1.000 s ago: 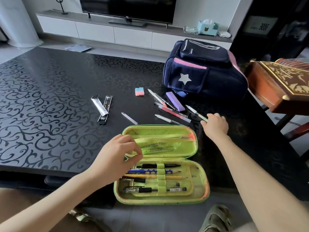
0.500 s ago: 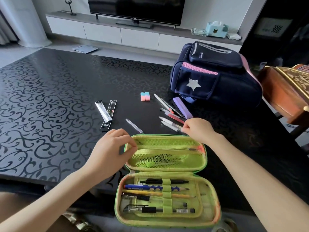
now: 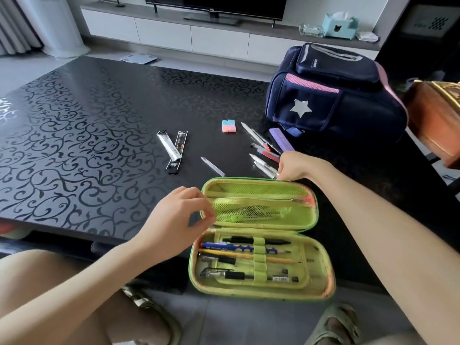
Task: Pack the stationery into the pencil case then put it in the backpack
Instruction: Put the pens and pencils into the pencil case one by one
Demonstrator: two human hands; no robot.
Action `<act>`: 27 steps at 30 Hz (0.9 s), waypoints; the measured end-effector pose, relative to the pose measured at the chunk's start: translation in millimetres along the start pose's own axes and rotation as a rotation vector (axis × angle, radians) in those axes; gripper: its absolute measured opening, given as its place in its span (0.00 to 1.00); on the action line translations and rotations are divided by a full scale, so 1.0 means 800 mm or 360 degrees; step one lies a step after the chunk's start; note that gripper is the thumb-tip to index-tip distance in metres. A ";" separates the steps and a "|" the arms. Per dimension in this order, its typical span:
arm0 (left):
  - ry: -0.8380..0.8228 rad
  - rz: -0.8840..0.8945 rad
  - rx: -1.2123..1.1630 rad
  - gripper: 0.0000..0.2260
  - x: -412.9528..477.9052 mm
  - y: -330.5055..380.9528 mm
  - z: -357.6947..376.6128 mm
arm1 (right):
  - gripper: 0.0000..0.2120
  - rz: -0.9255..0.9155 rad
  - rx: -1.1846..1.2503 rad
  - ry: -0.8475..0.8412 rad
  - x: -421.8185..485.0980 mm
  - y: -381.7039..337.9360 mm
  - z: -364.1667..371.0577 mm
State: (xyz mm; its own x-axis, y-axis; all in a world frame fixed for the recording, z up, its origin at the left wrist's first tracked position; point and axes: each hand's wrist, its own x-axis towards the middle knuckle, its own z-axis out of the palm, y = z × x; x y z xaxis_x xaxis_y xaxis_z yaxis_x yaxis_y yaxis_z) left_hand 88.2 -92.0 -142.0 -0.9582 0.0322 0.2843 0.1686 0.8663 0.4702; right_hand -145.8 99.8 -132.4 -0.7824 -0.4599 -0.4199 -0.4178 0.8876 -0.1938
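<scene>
Right now the green pencil case [image 3: 261, 237] lies open at the near edge of the black patterned table [image 3: 87, 135], its lower half overhanging the edge and holding pens and pencils under elastic loops. The left hand [image 3: 179, 220] pinches the left end of the case's mesh-pocket lid, thumb and forefinger closed on the rim, other fingers curled. The right hand [image 3: 296, 168] is curled just past the lid's far rim, fingertips closed around the end of a white pen [image 3: 265, 169] lying on the table. More loose pens [image 3: 261, 143], an eraser [image 3: 228, 126] and a purple box [image 3: 281, 139] lie beyond, near the navy backpack [image 3: 331, 95], which stands zipped.
</scene>
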 end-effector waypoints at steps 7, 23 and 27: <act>-0.0069 -0.0013 -0.0082 0.10 -0.042 0.004 0.010 | 0.10 0.0064 0.0362 0.0461 -0.005 0.025 0.023; 0.0022 -0.0421 -0.0315 0.04 -0.065 0.008 -0.003 | 0.08 -0.0817 0.0067 0.0301 -0.237 -0.059 0.118; -0.0136 -0.0343 -0.0346 0.03 -0.070 0.011 0.003 | 0.08 -0.0812 0.0049 0.0241 -0.237 -0.062 0.129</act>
State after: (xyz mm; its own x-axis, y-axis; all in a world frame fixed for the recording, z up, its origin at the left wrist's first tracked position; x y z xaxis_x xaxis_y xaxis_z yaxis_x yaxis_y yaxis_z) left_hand 143.1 -84.7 -155.8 -0.9916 -0.0908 0.0920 -0.0036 0.7313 0.6821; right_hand 70.5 145.6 -134.6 -0.5422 -0.8296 -0.1332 -0.7507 0.5495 -0.3667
